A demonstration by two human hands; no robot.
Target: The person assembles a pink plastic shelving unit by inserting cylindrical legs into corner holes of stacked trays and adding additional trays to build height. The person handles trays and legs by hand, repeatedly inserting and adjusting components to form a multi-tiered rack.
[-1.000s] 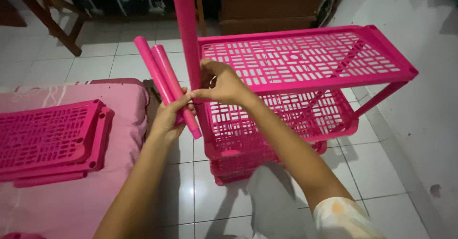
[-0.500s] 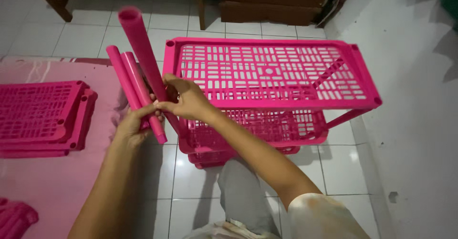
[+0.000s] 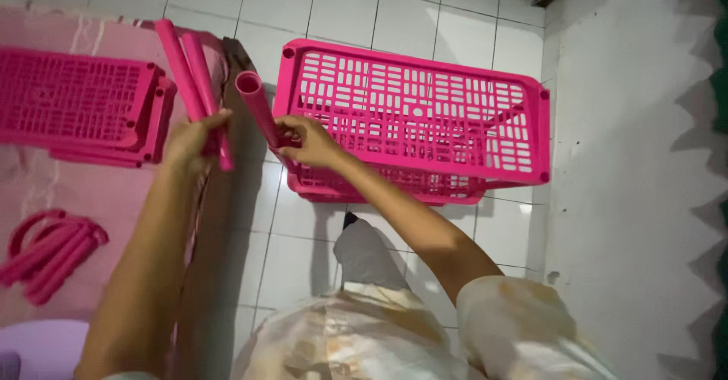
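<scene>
Starting at the far left of the head view: a stack of pink slotted shelf trays (image 3: pixel 76 107) lies flat on a pink cloth-covered bed (image 3: pixel 98 213). Below the stack, on the same cloth, a cluster of curved pink plastic pieces (image 3: pixel 49 251) lies well apart from both hands.

Left hand (image 3: pixel 196 141): fingers closed around the lower ends of two pink tubes (image 3: pixel 189 69). The tubes lie side by side, touching, and slant up and to the left from the hand, their far ends over the bed's edge just beside the tray stack.

Right hand (image 3: pixel 311 141): fingers curled shut around the base of a single pink tube (image 3: pixel 258 107). This tube tilts up toward the camera, open round end visible on top. Its lower end sits at the front left corner of the pink rack (image 3: pixel 425 114); whether it is seated in the corner socket cannot be told, as the hand covers the joint. The single tube stands between the two hands, near the pair but not touching it.

The rack stands on the white tiled floor (image 3: pixel 379 8), top shelf slotted, a lower shelf showing beneath. Right of the rack: a white wall (image 3: pixel 637 160).
</scene>
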